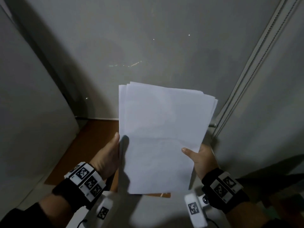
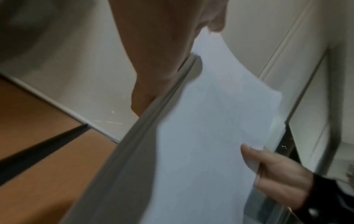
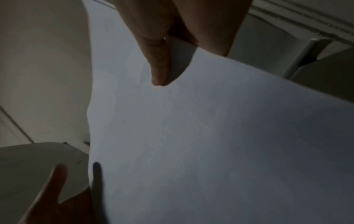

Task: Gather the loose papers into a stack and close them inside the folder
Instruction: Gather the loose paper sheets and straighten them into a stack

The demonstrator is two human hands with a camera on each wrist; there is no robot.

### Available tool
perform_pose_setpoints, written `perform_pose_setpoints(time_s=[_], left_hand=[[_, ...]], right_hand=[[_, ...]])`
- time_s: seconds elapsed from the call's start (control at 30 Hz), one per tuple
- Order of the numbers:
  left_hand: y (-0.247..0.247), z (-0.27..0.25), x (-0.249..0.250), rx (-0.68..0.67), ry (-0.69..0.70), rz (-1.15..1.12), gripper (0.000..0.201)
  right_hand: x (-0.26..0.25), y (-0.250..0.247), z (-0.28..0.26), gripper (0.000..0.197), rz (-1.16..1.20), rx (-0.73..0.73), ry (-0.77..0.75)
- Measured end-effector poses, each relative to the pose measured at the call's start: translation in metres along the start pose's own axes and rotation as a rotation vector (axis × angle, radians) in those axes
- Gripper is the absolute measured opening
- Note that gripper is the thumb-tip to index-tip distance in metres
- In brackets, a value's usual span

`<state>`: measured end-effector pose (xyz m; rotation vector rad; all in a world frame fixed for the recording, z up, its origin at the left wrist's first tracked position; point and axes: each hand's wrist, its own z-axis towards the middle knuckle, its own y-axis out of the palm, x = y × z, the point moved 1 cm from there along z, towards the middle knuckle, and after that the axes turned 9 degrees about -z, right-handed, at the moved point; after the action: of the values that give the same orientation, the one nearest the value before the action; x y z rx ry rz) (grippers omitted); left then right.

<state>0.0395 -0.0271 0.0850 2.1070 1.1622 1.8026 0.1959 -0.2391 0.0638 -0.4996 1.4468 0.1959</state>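
A stack of white papers (image 1: 161,132) is lifted above the table and tilted toward me, its top edges slightly uneven. My left hand (image 1: 115,145) holds the stack's left edge, thumb lying along it and fingers hidden behind. My right hand (image 1: 192,153) pinches the right edge, thumb on the front sheet. In the right wrist view that thumb (image 3: 159,68) presses on the papers (image 3: 210,136). The left wrist view shows the papers' (image 2: 210,136) left edge running into my palm. A brown folder (image 1: 92,145) lies flat on the table below, mostly hidden by the sheets.
A pale roller blind (image 1: 148,46) hangs close behind the papers, with its bead chain (image 1: 256,63) at the right. A white panel (image 1: 24,112) stands at the left. The white tabletop (image 1: 156,211) shows in front of the folder.
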Motion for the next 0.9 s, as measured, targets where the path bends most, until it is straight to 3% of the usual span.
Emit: perform_pose_setpoints(time_s=[0.1, 0.2, 0.33, 0.47, 0.7, 0.77, 0.8, 0.87, 0.9], left_hand=[[-0.001, -0.010, -0.009, -0.073, 0.147, 0.196, 0.077], [-0.014, -0.019, -0.022, -0.038, 0.233, 0.362, 0.067], [-0.029, -0.036, -0.039, -0.060, 0.204, 0.325, 0.058], [-0.031, -0.045, -0.051, -0.077, 0.154, 0.404, 0.038], [-0.029, -0.051, -0.041, -0.059, 0.195, 0.414, 0.057], [-0.026, -0.056, -0.028, -0.054, 0.216, 0.402, 0.065], [-0.023, -0.059, -0.019, -0.031, 0.242, 0.399, 0.070], [-0.014, -0.066, 0.002, 0.009, 0.415, 0.459, 0.072], [-0.007, -0.069, 0.012, 0.009, 0.560, 0.536, 0.067]], right_hand=[[-0.012, -0.006, -0.019, 0.033, -0.078, 0.022, -0.063], [-0.006, -0.006, -0.040, 0.030, -0.160, -0.053, -0.047], [0.019, -0.002, -0.060, 0.025, -0.192, -0.106, 0.087], [0.037, 0.015, -0.078, 0.038, -0.098, -0.229, 0.193], [0.030, 0.012, -0.079, 0.035, -0.102, -0.183, 0.157], [0.012, 0.005, -0.075, 0.032, -0.197, -0.152, 0.034], [-0.003, 0.000, -0.072, 0.044, -0.262, -0.108, -0.094], [-0.039, -0.009, -0.070, 0.077, -0.360, -0.019, -0.423], [-0.055, -0.013, -0.070, 0.082, -0.379, -0.010, -0.565]])
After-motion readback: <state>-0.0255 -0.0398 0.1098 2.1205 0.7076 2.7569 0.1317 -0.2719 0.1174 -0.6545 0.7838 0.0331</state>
